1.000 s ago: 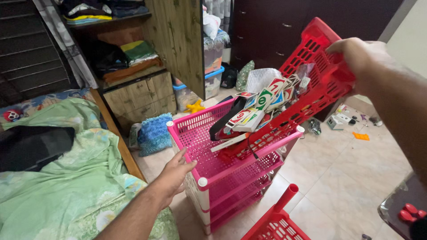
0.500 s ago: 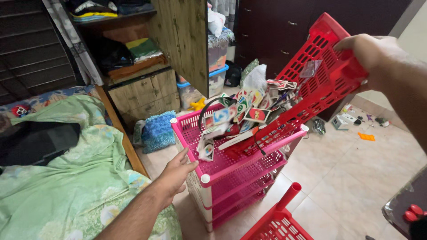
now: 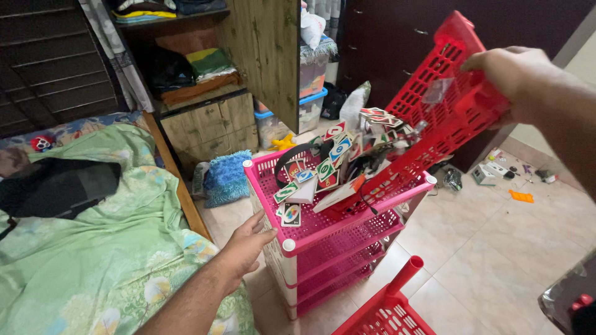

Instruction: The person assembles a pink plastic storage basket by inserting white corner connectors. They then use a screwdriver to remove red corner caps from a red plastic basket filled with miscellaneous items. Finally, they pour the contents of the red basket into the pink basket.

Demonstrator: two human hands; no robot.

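My right hand (image 3: 518, 74) grips the raised far edge of a red perforated basket (image 3: 444, 118), which is tipped steeply toward me. Coloured playing cards (image 3: 329, 161), black cords and small items slide out of it into the top tray of a pink plastic shelf rack (image 3: 347, 239). My left hand (image 3: 248, 242) rests with fingers spread against the rack's near left corner, by its white post (image 3: 287, 245). The basket's low end lies inside the top tray.
A bed with a green floral sheet (image 3: 81, 248) and a black cloth (image 3: 59, 186) fills the left. A wooden cupboard (image 3: 211, 80) and a blue cloth (image 3: 225, 177) stand behind. Another red basket (image 3: 388, 310) sits by my feet. Small items (image 3: 515, 180) litter the tiled floor at right.
My right hand has lifted the red basket higher and steeper. The cards and cords have slid down from the basket into the pink rack's top tray. My left hand stays at the corner.
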